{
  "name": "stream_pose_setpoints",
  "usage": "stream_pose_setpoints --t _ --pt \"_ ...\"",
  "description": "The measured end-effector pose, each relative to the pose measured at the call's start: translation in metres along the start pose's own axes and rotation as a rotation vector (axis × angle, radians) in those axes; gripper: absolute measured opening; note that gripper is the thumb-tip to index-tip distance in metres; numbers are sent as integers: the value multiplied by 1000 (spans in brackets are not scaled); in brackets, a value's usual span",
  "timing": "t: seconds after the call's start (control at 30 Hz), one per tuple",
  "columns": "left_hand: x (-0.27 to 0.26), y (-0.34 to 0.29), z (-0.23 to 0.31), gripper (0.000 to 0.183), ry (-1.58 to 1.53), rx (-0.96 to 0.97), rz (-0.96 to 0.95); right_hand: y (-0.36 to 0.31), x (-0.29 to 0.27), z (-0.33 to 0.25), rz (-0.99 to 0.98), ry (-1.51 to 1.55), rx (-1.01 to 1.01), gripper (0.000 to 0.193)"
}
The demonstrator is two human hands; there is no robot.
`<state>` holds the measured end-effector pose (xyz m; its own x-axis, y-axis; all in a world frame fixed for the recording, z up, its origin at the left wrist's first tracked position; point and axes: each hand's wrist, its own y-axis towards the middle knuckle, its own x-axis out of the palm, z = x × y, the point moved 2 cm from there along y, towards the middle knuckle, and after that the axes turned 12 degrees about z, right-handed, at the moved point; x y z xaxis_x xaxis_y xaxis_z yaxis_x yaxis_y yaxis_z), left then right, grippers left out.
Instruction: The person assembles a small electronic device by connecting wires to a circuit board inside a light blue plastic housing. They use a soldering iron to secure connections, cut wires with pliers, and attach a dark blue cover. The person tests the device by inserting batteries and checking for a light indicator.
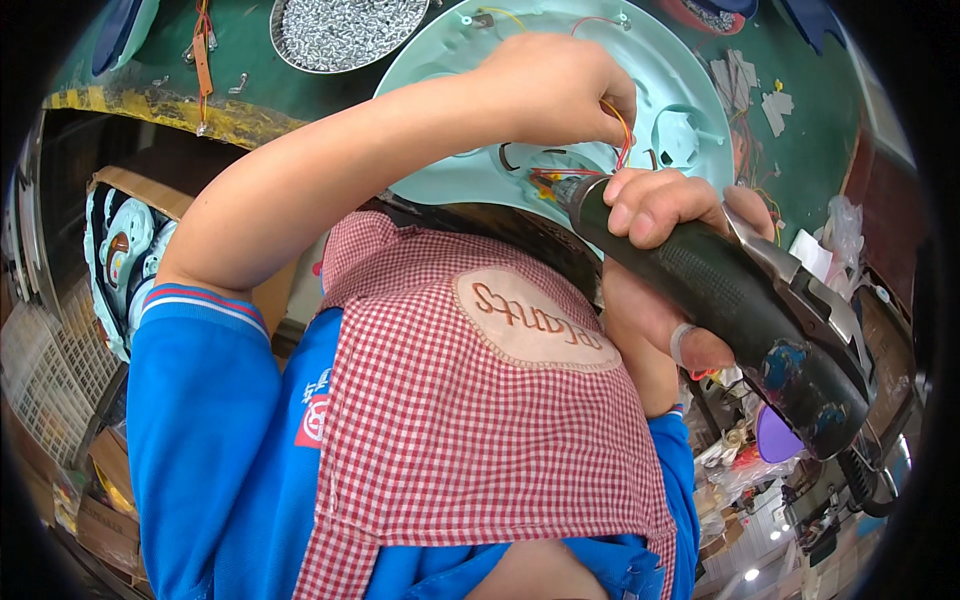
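Spreading across the top, the green desk [250, 40] has a worn yellow-black edge & carries a metal bowl [318, 71] of small silver screws [345, 30], upper L. White strips [735, 80] lie on its R side, w/ a clear plastic bag [846, 225] nr the R rim. Below desk level, far L, a cardboard box [140, 183] holds teal plastic parts [125, 245]; lower R, a purple tub [778, 435] sits amid blurry clutter.

The big teal shell [685, 80] lies on the desk, near edge facing the checked apron [470, 440]. Red & yellow wires [625, 150] run from the L hand [565, 85] down twd the shell, just beside the front end of the black power screwdriver [700, 275]. L grip: pinched on the wires. R hand [640, 300]: grip clenched round the screwdriver, nr its front, thick rear end jutting out twd lower R.

L arm: elbow out wide, bare forearm crossing above the shell's L part, fingers curled down. R arm: mostly hidden behind apron & tool; fingers over the tool's upper side, palm along its lower side, tip aimed L over the shell.
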<state>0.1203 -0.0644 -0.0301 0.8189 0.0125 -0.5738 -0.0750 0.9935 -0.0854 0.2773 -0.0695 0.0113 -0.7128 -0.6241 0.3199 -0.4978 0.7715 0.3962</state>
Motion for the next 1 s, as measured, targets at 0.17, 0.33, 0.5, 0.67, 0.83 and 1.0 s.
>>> stream_pose_setpoints --t 0.17,0.33,0.5,0.67,0.83,1.0 --pt "1 0 0 25 -1 18 8 0 1 3 -46 -8 11 102" --pt "1 -1 0 25 -7 -1 -4 -2 3 -5 80 10 11 105" --pt "0 -1 0 24 -6 15 6 2 1 -2 15 6 -10 106" --pt "0 -2 0 24 -16 6 3 -2 4 -4 36 -10 -4 105" --pt "1 -2 0 24 -35 1 3 -1 6 -3 36 -25 -12 103" --pt "2 -2 -1 24 -31 35 24 -1 4 -5 38 -31 -26 101"
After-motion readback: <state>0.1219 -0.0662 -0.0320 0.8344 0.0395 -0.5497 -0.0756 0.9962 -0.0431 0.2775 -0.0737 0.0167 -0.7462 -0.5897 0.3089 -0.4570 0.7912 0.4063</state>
